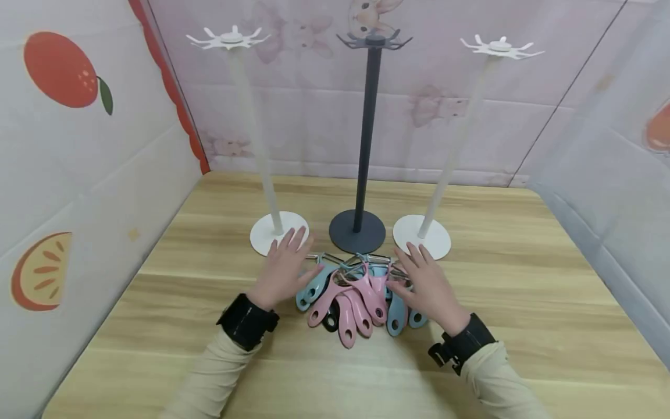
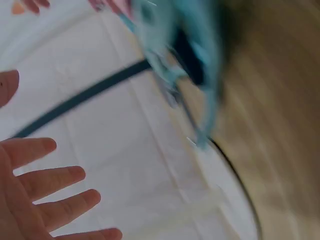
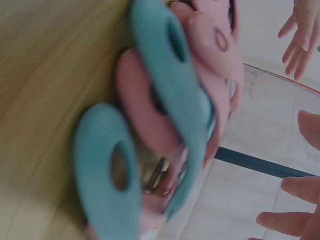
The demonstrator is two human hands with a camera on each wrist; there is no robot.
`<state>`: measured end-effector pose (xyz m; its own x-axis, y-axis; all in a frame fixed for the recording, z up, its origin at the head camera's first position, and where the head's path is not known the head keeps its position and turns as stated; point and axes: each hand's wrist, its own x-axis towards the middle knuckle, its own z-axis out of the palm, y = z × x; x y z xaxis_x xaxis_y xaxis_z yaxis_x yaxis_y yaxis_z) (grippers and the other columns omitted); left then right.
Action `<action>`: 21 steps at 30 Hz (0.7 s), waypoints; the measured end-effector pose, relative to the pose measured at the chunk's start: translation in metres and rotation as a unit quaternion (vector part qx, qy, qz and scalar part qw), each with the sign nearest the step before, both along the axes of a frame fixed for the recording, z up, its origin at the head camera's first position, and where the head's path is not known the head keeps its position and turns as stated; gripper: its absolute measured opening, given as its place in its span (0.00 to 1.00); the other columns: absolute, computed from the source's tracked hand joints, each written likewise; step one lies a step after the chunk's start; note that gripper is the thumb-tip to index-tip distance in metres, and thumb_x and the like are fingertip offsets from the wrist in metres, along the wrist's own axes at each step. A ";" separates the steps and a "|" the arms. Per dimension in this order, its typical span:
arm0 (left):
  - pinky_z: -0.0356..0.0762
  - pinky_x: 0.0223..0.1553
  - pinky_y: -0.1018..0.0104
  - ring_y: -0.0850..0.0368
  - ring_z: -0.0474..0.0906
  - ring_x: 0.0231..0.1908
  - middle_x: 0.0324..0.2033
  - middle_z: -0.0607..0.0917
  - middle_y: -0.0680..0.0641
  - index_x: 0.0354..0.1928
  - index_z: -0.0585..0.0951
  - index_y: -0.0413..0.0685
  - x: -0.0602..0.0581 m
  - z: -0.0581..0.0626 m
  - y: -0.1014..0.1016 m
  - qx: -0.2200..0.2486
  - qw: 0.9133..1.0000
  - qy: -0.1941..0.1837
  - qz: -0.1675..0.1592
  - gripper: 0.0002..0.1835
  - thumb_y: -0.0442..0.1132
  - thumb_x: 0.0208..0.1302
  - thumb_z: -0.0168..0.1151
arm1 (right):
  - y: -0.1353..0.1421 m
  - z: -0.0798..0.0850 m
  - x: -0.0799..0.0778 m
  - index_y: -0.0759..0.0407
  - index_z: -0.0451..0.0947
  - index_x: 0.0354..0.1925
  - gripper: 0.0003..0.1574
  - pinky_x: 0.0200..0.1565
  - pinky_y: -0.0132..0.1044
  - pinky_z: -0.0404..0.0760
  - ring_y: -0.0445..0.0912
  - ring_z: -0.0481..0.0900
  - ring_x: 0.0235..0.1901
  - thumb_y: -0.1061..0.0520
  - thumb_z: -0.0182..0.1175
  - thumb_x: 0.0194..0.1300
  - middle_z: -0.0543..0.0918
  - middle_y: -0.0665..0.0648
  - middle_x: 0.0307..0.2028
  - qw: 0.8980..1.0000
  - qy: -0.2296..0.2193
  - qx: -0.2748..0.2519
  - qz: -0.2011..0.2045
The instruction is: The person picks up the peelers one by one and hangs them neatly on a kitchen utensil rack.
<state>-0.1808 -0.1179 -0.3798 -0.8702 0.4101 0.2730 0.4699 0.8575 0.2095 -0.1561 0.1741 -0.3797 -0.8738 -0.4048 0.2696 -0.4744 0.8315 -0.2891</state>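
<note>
A pile of Y-shaped peelers lies on the table, their pink, light-blue and black handles fanned toward me and their metal blades overlapping at the far side. My left hand is spread over the pile's left side, its thumb near a blue peeler. At the right side my right hand is spread the same way, thumb pointing inward beside the blue handles. Both wrist views show straight fingers apart from the handles. Close to the right wrist camera lies a blue peeler; some peelers are hidden under others.
Behind the pile stand three tall racks with hooked tops: a white rack at left, a black rack in the middle and another white rack at right. Patterned cloth walls enclose the wooden table.
</note>
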 end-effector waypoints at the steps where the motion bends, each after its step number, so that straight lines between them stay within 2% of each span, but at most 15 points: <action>1: 0.56 0.57 0.39 0.37 0.57 0.62 0.62 0.64 0.33 0.63 0.65 0.37 -0.002 -0.002 -0.006 0.003 1.000 0.005 0.006 0.34 0.53 0.62 0.55 | 0.001 -0.001 0.000 0.67 0.62 0.63 0.41 0.56 0.61 0.59 0.71 0.56 0.60 0.47 0.61 0.58 0.63 0.75 0.59 1.000 -0.005 0.001 0.003; 4: 0.61 0.56 0.45 0.36 0.64 0.58 0.56 0.69 0.30 0.60 0.67 0.30 -0.010 -0.009 -0.025 0.029 0.999 0.005 0.030 0.32 0.47 0.60 0.58 | 0.004 -0.003 -0.001 0.68 0.65 0.61 0.39 0.56 0.58 0.61 0.68 0.60 0.58 0.48 0.61 0.58 0.68 0.73 0.57 1.000 -0.013 0.009 0.007; 7: 0.61 0.57 0.47 0.34 0.63 0.58 0.56 0.66 0.25 0.59 0.62 0.23 -0.023 -0.015 -0.044 0.059 0.996 -0.034 0.066 0.35 0.46 0.61 0.57 | 0.006 -0.004 -0.003 0.69 0.68 0.58 0.36 0.56 0.55 0.63 0.65 0.66 0.56 0.48 0.61 0.58 0.72 0.71 0.54 1.000 -0.005 0.017 0.019; 10: 0.55 0.59 0.45 0.30 0.53 0.61 0.60 0.54 0.21 0.61 0.52 0.18 -0.042 -0.021 -0.059 0.058 0.989 -0.096 0.098 0.40 0.48 0.64 0.52 | 0.008 -0.004 -0.006 0.69 0.71 0.55 0.32 0.51 0.52 0.70 0.61 0.72 0.51 0.50 0.62 0.58 0.77 0.67 0.49 0.999 0.012 0.018 0.037; 13: 0.45 0.63 0.46 0.28 0.41 0.63 0.62 0.44 0.19 0.62 0.43 0.16 -0.065 -0.029 -0.072 0.018 0.982 -0.146 0.116 0.44 0.51 0.66 0.47 | 0.008 -0.003 -0.009 0.68 0.74 0.52 0.29 0.44 0.48 0.75 0.56 0.77 0.44 0.51 0.63 0.57 0.80 0.64 0.45 0.997 0.030 0.019 0.063; 15: 0.40 0.64 0.46 0.29 0.35 0.64 0.63 0.39 0.20 0.62 0.40 0.17 -0.080 -0.035 -0.079 -0.010 0.978 -0.173 0.119 0.45 0.53 0.67 0.44 | 0.007 -0.004 -0.012 0.67 0.76 0.49 0.26 0.41 0.46 0.77 0.53 0.78 0.41 0.55 0.65 0.54 0.81 0.62 0.42 0.994 0.051 0.029 0.096; 18: 0.37 0.63 0.45 0.32 0.30 0.65 0.64 0.35 0.23 0.64 0.39 0.20 -0.097 -0.047 -0.084 -0.052 0.972 -0.199 0.117 0.47 0.57 0.66 0.42 | 0.002 -0.005 -0.015 0.66 0.78 0.47 0.22 0.42 0.43 0.77 0.52 0.78 0.41 0.63 0.66 0.50 0.81 0.61 0.41 0.979 0.087 0.066 0.172; 20: 0.38 0.63 0.43 0.33 0.31 0.65 0.65 0.36 0.24 0.65 0.39 0.21 -0.106 -0.057 -0.084 -0.068 0.970 -0.204 0.113 0.48 0.59 0.65 0.42 | -0.004 -0.008 -0.016 0.62 0.78 0.47 0.23 0.45 0.44 0.76 0.52 0.77 0.45 0.67 0.65 0.49 0.80 0.60 0.44 0.958 0.118 0.114 0.233; 21: 0.39 0.63 0.42 0.33 0.31 0.66 0.65 0.36 0.25 0.65 0.40 0.22 -0.108 -0.062 -0.084 -0.077 0.970 -0.203 0.110 0.48 0.60 0.65 0.42 | -0.008 -0.010 -0.016 0.60 0.78 0.48 0.24 0.46 0.44 0.75 0.52 0.75 0.48 0.68 0.65 0.49 0.79 0.59 0.46 0.944 0.134 0.145 0.264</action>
